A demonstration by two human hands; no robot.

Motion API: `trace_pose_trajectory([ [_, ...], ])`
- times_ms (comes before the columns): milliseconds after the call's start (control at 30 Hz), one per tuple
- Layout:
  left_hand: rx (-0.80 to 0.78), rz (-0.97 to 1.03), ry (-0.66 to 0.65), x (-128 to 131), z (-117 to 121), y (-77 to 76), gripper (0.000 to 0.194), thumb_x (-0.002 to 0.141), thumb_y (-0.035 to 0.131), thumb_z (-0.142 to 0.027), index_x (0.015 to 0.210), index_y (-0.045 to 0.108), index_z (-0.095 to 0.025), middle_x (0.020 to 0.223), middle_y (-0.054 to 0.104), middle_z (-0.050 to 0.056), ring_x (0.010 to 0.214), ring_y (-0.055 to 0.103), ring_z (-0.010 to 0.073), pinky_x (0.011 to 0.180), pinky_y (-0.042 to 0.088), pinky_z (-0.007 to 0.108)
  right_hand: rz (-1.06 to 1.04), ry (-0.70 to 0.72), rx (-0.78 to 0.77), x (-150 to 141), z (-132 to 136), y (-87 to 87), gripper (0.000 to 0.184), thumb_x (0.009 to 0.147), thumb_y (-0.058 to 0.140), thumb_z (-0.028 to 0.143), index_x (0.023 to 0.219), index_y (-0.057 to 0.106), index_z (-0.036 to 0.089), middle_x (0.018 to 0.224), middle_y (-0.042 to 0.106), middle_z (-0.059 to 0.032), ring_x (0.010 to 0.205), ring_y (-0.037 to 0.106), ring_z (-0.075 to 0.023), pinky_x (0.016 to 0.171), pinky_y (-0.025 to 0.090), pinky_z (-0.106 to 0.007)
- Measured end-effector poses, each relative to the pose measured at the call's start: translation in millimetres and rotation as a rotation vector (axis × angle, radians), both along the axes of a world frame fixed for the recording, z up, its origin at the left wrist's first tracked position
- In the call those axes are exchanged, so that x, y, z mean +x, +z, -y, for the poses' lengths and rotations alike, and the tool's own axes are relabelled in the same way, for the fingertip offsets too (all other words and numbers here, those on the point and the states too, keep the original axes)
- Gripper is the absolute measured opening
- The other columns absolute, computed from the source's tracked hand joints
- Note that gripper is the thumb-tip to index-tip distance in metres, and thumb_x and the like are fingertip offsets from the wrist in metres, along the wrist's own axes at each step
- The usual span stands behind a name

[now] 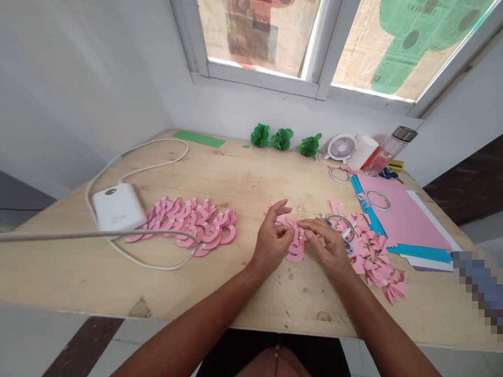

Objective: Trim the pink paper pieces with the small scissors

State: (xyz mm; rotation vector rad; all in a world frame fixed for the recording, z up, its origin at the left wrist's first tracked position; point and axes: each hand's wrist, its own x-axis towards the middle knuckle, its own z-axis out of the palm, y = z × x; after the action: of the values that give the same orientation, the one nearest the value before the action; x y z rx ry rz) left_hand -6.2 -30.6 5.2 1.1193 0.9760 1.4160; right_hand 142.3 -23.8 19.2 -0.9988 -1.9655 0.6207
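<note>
My left hand (274,240) is closed in a pinch at a curved pink paper piece (295,250) in front of me. Facing it from the right, my right hand (324,242) has its thumb and forefinger close together at the upper edge of the same pink paper. The fingers partly cover the paper, and its exact shape in the grip is hard to see. More pink paper lies just behind my hands. Beside my right hand are a tape roll (352,226) and a heap of pink paper scraps (373,250). Farther left lies a pile of pink paper curves (196,222).
A white box-shaped device (118,207) with a looping white cable (147,266) occupies the left side. Along the back stand three green paper ornaments (282,139), a small fan (341,148) and a glass bottle (389,152). Pink sheets (404,214) lie stacked at right.
</note>
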Motion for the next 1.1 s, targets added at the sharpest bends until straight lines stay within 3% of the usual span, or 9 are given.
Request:
trace_pose_trajectory([
  [133, 0.018, -0.068, -0.019, -0.5, 1.1, -1.4, 0.062, 0.069, 0.051, -0.005, 0.125, 0.039, -0.027, 0.120, 0.048, 0.009, 0.049, 0.046, -0.0013, 0.045, 0.039, 0.014, -0.014, -0.131, 0.016, 0.9, -0.9, -3.0, 0.015, 0.083, 0.052, 0.025, 0.093, 0.063, 0.022, 0.088, 0.065, -0.0053, 0.083, 0.057, -0.0184, 0.068, 0.044, -0.031],
  [267, 0.037, -0.103, -0.060, -1.1, 2.8, -1.3, 0.062, 0.069, 0.049, -0.005, 0.126, 0.038, -0.028, 0.120, 0.048, 0.008, 0.048, 0.044, -0.0022, 0.047, 0.040, 0.014, 0.000, -0.142, 0.048, 1.7, -2.1, -4.0, 0.008, 0.082, 0.053, 0.022, 0.082, 0.061, 0.021, 0.078, 0.062, -0.0033, 0.074, 0.055, -0.0165, 0.060, 0.042, -0.029],
  [667, 0.075, -0.072, -0.168, -2.3, 4.1, 1.5, 0.064, 0.070, 0.049, -0.005, 0.127, 0.036, -0.029, 0.124, 0.044, 0.009, 0.050, 0.044, -0.0012, 0.048, 0.043, 0.016, 0.107, -0.068, 0.215, 0.9, -1.8, -2.2, 0.008, 0.081, 0.054, 0.017, 0.083, 0.061, 0.020, 0.080, 0.062, -0.0051, 0.080, 0.056, -0.0183, 0.072, 0.045, -0.034],
  [1100, 0.088, -0.023, -0.172, -3.9, 4.3, 6.2, 0.063, 0.068, 0.051, -0.004, 0.125, 0.039, -0.029, 0.123, 0.047, 0.008, 0.053, 0.048, 0.0009, 0.049, 0.045, 0.018, 0.173, -0.019, 0.227, 2.9, 0.0, 1.4, 0.011, 0.082, 0.052, 0.017, 0.084, 0.061, 0.021, 0.081, 0.062, -0.0058, 0.080, 0.055, -0.0189, 0.071, 0.045, -0.035],
])
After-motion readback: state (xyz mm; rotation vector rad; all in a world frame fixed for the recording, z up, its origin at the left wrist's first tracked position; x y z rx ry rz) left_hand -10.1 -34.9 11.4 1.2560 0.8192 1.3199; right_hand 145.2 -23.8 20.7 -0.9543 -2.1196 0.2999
